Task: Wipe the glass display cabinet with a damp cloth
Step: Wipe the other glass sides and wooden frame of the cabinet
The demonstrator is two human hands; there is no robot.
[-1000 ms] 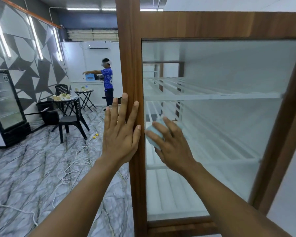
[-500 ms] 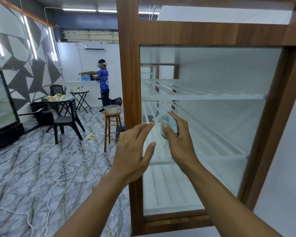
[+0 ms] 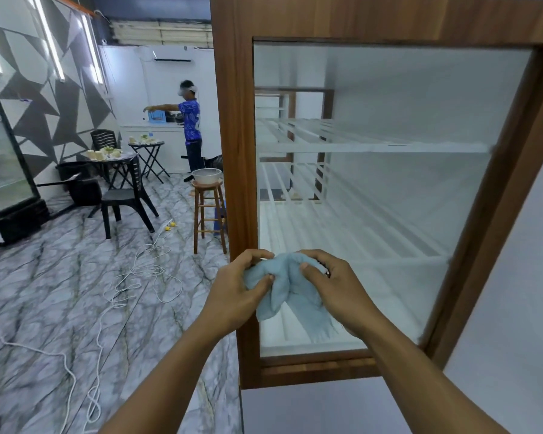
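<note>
Both hands regrouped the cloth in front of the cabinet.

The left hand [image 3: 232,296] and right hand [image 3: 336,289] each pinched the crumpled light-blue cloth [image 3: 287,289], low in the frame centre, off the wood-framed glass display cabinet [image 3: 389,198]; refolding seemed underway, next pressing it back onto the pane.

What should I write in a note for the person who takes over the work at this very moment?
Left hand: grips the left part of the blue cloth, thumb on top.
Right hand: grips the right part of the same cloth.
The cloth is bunched between both hands, in front of the lower left corner of the glass, beside the wooden cabinet frame.
Done: cannot be told; the glass shows no clear wiped area.
Left: probably spread or fold the cloth, then wipe the glass.
</note>
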